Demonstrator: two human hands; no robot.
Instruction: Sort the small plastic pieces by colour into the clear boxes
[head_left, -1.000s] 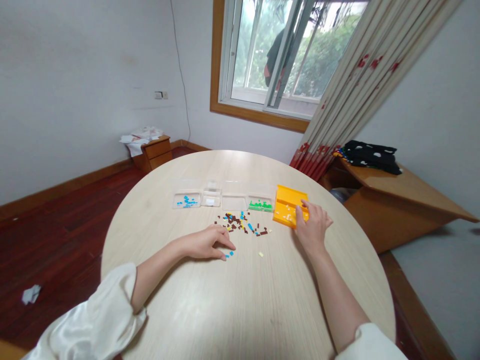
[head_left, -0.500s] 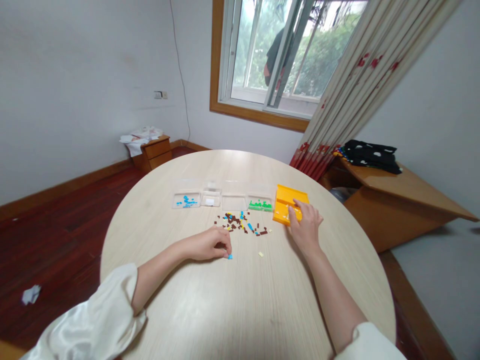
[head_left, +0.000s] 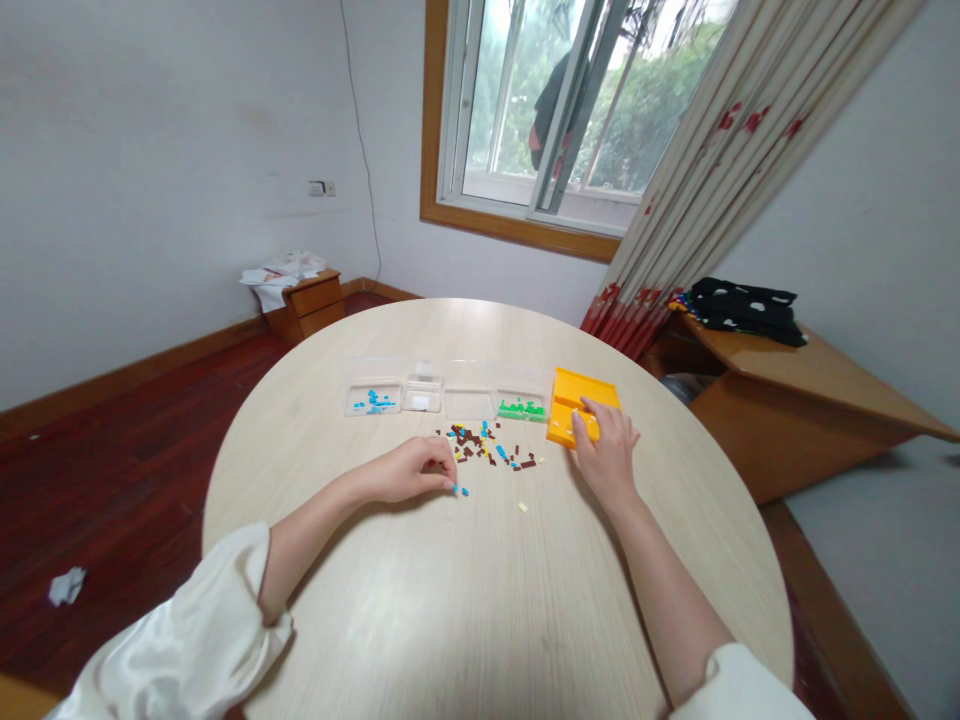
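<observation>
My left hand (head_left: 416, 470) is closed in a pinch above the table, with a small blue brick (head_left: 454, 488) at its fingertips. Just right of those fingertips lies another blue brick (head_left: 465, 492). My right hand (head_left: 609, 450) reaches over an open yellow box (head_left: 585, 386), which has small white pieces in its near part. Its thumb and index finger are apart, touching or just above the box; its other fingers are partly hidden. Between the hands is a loose pile of small brown, blue and yellow bricks (head_left: 469, 440). A pale yellow brick (head_left: 523, 507) lies nearer to me.
Behind the pile stand clear boxes: one with blue bricks (head_left: 347, 408), a small box (head_left: 405, 405), a wider box (head_left: 447, 412) and one with green bricks (head_left: 546, 415). All rest on a round wooden table (head_left: 487, 620). A person (head_left: 551, 110) is visible through the window.
My left hand has risen slightly away from me. Two separate blue bricks now show by its fingertips, where one blue spot showed before. My right hand has shifted slightly left over the yellow box.
</observation>
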